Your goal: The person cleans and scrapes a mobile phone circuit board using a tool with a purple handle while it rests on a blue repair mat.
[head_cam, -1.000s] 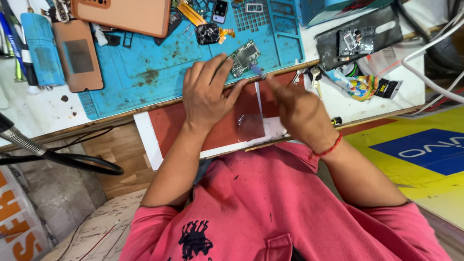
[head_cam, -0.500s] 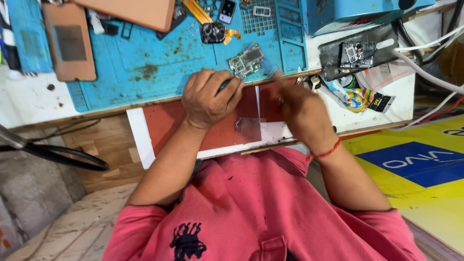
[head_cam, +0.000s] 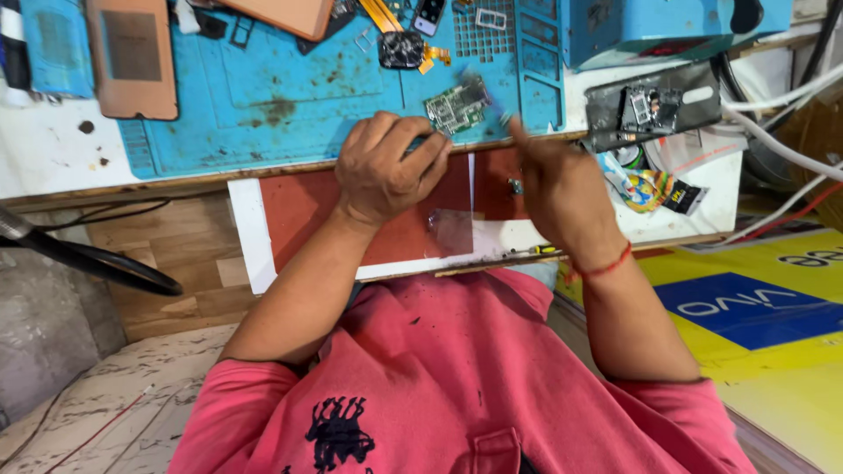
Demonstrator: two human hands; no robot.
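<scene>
Seemingly mid-job, judging by the spread: phone already stripped, with grey dismantled frame lying far right, brown back cover far left beside the blue mat, and small green circuit board out on the mat near its near edge, just beyond the fingers. Loose bits not yet back together, so most of the repair or reassembly probably left to do. Left hand curled at the near edge of the mat, grip closed in a loose fist, knuckles up, anything inside hidden. Right hand just right of it, above the red sheet, forefinger stretched toward the board; grip blurred, so cannot tell whether pinching a tool or bare. Tiny dark part and scrap of clear film lying on the sheet between the hands. Against half a second ago: hands drawn further apart, right one raised off the sheet, left fingers tucked in tighter.
</scene>
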